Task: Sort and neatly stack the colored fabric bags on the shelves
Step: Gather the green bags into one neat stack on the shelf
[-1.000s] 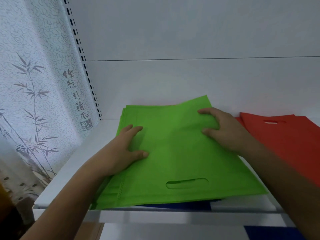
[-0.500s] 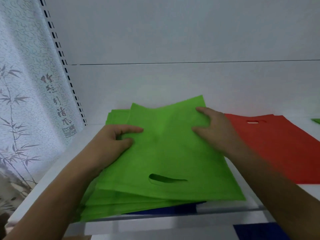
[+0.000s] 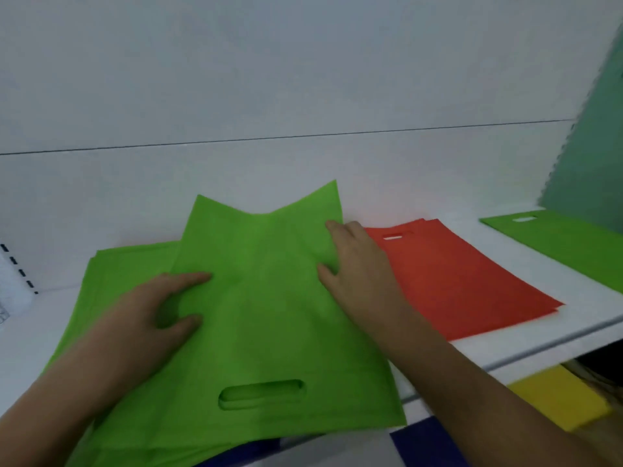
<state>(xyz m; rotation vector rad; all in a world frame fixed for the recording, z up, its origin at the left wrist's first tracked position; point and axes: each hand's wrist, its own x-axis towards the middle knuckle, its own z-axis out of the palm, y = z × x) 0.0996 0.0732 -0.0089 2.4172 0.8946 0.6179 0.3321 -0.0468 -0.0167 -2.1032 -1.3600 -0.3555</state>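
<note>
Green fabric, non-woven by the look of it: top green bag (image 3: 269, 308) lying askew on the green stack (image 3: 128, 267) at the left of the white shelf (image 3: 505, 345), handle slot toward the viewer, near edge overhanging the shelf lip. Left hand (image 3: 141, 318) resting on the bag's left side, thumb and forefinger curled in, possibly pinching the cloth, hard to tell through the blur. Right hand (image 3: 357, 264) lying flat along the bag's right edge, fingers straight. Just beside that hand, partly covered by the forearm, red bags (image 3: 465, 284) lying in a low pile. Well apart at far right, another green bag (image 3: 566, 244). Below the shelf, showing past the arms, a yellow bag (image 3: 559, 402) and blue fabric (image 3: 424, 443).
</note>
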